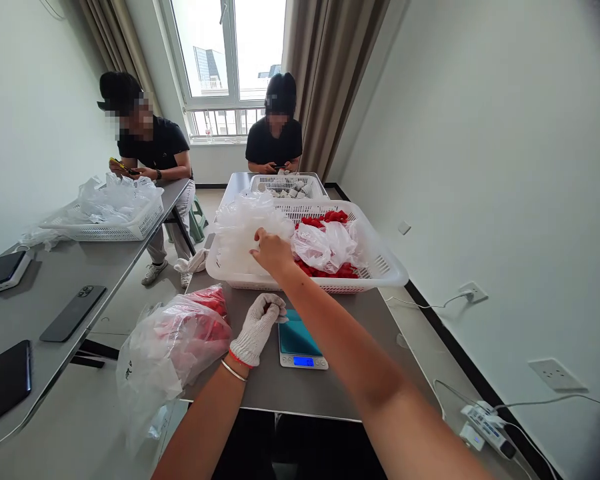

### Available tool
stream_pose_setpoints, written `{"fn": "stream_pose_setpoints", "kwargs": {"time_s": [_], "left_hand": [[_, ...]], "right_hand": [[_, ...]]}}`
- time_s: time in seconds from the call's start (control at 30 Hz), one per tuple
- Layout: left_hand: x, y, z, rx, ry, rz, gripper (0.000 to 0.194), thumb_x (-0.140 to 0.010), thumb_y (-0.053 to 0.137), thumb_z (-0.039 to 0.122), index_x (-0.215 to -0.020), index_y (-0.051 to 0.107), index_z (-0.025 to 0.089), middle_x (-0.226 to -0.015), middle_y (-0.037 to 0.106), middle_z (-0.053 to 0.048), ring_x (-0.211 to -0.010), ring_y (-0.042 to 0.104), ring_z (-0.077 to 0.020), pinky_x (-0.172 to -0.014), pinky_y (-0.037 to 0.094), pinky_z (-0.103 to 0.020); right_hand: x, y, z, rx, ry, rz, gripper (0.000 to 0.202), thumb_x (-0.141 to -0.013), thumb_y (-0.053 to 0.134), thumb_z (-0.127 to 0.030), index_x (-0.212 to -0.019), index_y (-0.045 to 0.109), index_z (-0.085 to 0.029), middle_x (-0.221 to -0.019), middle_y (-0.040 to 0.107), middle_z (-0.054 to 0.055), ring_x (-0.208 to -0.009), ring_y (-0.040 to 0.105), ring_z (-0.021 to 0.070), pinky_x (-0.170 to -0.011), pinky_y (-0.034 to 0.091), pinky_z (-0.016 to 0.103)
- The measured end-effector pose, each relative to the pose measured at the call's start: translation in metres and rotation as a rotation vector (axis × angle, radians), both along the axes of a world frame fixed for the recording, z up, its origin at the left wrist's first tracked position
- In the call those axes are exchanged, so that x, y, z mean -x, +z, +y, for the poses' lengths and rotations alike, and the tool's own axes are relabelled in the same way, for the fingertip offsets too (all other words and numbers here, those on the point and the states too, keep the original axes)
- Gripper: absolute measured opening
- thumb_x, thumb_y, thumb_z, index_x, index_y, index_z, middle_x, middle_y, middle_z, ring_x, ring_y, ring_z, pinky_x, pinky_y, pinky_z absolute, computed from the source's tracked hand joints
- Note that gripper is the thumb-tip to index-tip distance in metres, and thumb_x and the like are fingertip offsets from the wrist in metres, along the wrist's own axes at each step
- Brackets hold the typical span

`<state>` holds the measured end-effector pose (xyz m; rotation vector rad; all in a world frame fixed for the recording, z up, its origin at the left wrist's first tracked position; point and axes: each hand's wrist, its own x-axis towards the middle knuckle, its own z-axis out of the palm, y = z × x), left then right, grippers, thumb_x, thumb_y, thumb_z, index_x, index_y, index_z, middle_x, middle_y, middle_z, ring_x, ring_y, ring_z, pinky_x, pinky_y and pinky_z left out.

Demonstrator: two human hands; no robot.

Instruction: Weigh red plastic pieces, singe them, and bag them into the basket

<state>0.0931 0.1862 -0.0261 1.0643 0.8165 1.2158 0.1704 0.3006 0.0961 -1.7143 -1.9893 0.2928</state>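
My right hand (273,253), bare, reaches over the clear plastic bags (240,230) heaped in the left part of a white basket (380,270). Its thumb and forefinger are apart, and it looks open. My left hand (260,327) wears a white knitted glove. Its fingers are curled together beside a small digital scale (290,333), and whatever may lie in them is hidden. Left of that hand lies a large clear bag (175,340) with red items inside. More red items (337,217) lie in the basket, partly under crumpled plastic (327,247).
Behind stands another white basket (285,181) with grey-white pieces. A side table (105,260) carries a basket of plastic bags (105,203), a phone (73,313) and dark devices. Two people sit beyond. A power strip (487,430) lies at lower right.
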Motion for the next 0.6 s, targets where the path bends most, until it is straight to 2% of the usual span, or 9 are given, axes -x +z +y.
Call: {"fn": "stream_pose_setpoints", "kwargs": {"time_s": [0.1,0.17,0.3,0.4,0.5,0.6], "left_hand": [[0.002,-0.002,0.003,0.001,0.055,0.000,0.025,-0.084,0.066,0.037,-0.096,0.069,0.016,-0.076,0.061,-0.001,-0.066,0.056,-0.0100,-0.061,0.051,-0.024],[0.003,-0.002,0.005,0.007,0.107,-0.009,0.030,-0.084,0.067,0.041,-0.096,0.072,0.014,-0.066,0.057,0.001,-0.059,0.051,-0.0089,-0.055,0.045,-0.022],[0.002,0.000,0.008,0.028,0.164,-0.089,0.042,-0.081,0.068,0.053,-0.082,0.074,0.012,-0.060,0.056,-0.001,-0.055,0.049,-0.0095,-0.049,0.039,-0.022],[0.002,0.002,0.008,0.074,0.159,-0.118,0.051,-0.074,0.070,0.061,-0.080,0.075,0.011,-0.058,0.055,-0.001,-0.051,0.048,-0.0096,-0.044,0.036,-0.021],[0.003,0.003,0.007,0.074,0.177,-0.125,0.054,-0.074,0.068,0.064,-0.084,0.076,0.012,-0.062,0.058,-0.003,-0.054,0.050,-0.0104,-0.045,0.038,-0.021],[0.007,0.003,0.007,0.016,0.185,-0.161,0.061,-0.074,0.063,0.070,-0.089,0.076,0.012,-0.067,0.061,-0.005,-0.059,0.053,-0.0127,-0.049,0.044,-0.023]], "right_hand": [[-0.011,0.003,0.001,-0.065,0.030,0.190,0.016,-0.084,0.056,-0.014,-0.096,0.063,-0.021,-0.094,0.071,0.007,-0.083,0.066,0.0212,-0.072,0.048,0.032],[-0.024,0.003,-0.005,-0.149,0.044,0.366,0.014,-0.084,0.054,-0.018,-0.094,0.063,-0.022,-0.093,0.070,0.004,-0.075,0.065,0.0176,-0.072,0.048,0.032],[-0.042,-0.003,-0.015,-0.166,0.071,0.697,0.013,-0.082,0.055,-0.028,-0.092,0.059,-0.023,-0.094,0.066,0.001,-0.066,0.062,0.0134,-0.068,0.051,0.031],[-0.050,-0.009,-0.018,-0.230,-0.022,0.947,0.016,-0.081,0.051,-0.031,-0.096,0.053,-0.024,-0.103,0.061,0.002,-0.069,0.061,0.0121,-0.063,0.051,0.027],[-0.059,-0.014,-0.027,-0.298,-0.143,1.022,0.019,-0.080,0.047,-0.027,-0.099,0.050,-0.025,-0.107,0.059,0.002,-0.075,0.059,0.0120,-0.063,0.049,0.024],[-0.072,-0.025,-0.053,-0.242,-0.110,1.034,0.023,-0.081,0.049,-0.028,-0.103,0.049,-0.025,-0.106,0.058,0.003,-0.075,0.060,0.0129,-0.063,0.050,0.025]]}}
